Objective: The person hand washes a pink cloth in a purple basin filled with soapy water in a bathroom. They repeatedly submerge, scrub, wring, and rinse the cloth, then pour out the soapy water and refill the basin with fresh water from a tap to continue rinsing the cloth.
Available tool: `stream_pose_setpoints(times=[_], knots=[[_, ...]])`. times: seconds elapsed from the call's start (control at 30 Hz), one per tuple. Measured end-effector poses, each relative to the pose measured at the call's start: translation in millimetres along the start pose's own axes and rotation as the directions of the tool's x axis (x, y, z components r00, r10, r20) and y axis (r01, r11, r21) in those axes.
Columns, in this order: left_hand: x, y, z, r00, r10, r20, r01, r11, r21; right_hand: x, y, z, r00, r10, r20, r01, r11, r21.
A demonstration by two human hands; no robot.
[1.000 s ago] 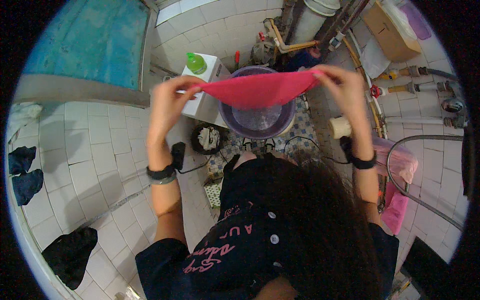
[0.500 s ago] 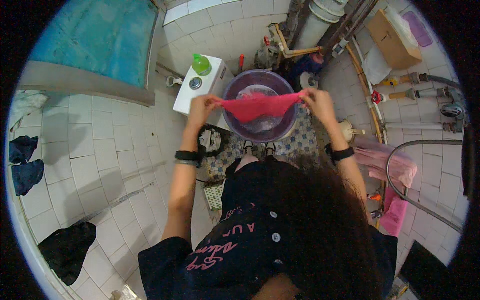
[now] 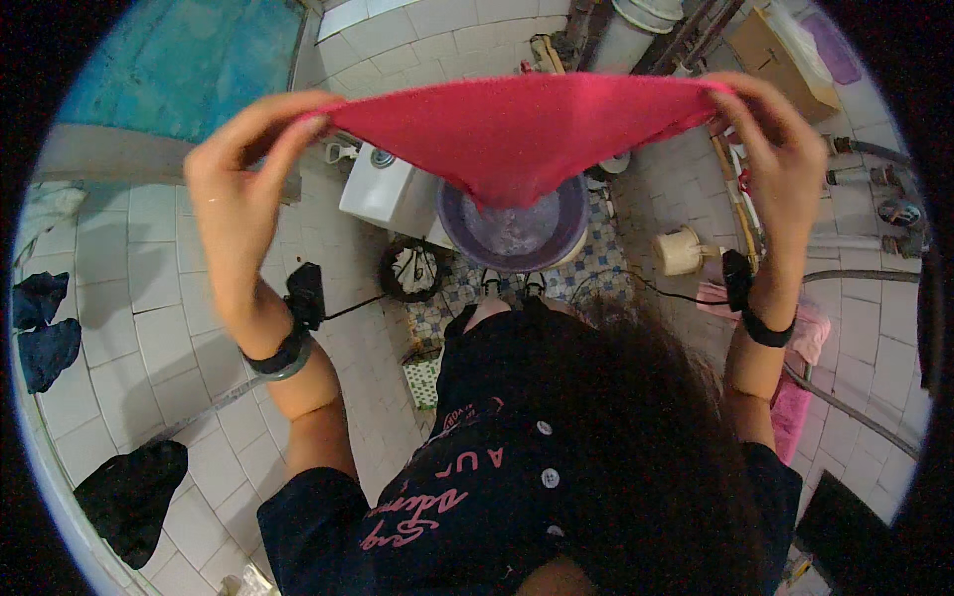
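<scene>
A pair of bright pink-red underpants [image 3: 527,129] is stretched wide between my two hands, held up high. My left hand [image 3: 243,169] pinches the left end of the upper edge. The right end is gripped by the thumb and fingers of my right hand [image 3: 780,139]. The narrow lower part tapers downward over a purple basin [image 3: 447,221]. Cloudy, sudsy water [image 3: 517,226] shows inside the basin, whose far side is hidden behind the fabric.
Left of the basin stands a white cistern [image 3: 383,194] with a round button, and a black bin [image 3: 409,270]. A cream dipper [image 3: 679,250], pipes, a grey hose [image 3: 855,415] and pink towels [image 3: 810,333] line the right wall. Dark clothes [image 3: 134,497] hang at left.
Both hands have risen from just above the basin and moved farther apart, carrying the underpants up and stretching them wider. The fabric now covers the green bottle from view.
</scene>
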State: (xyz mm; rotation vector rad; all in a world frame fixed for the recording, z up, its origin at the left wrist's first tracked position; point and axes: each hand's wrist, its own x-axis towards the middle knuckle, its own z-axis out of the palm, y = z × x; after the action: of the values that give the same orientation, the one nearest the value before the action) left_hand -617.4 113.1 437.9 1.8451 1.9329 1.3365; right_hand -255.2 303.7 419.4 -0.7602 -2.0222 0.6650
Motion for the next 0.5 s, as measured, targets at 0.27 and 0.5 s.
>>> stream_pose_setpoints(times=[0.27,0.5], knots=[[-91.1,-204.2,155.3,0.836,-0.369,0.407,0.413,0.91,-0.024,-107.0,167.5,124.3,0.838,0.364,0.407,-0.315,0.931,-0.183],[-149.9,-261.9,224.7,0.793,-0.464,0.396,0.499,0.866,0.014,-158.0,232.0,183.2,0.838,0.463,0.289,-0.407,0.883,-0.234]])
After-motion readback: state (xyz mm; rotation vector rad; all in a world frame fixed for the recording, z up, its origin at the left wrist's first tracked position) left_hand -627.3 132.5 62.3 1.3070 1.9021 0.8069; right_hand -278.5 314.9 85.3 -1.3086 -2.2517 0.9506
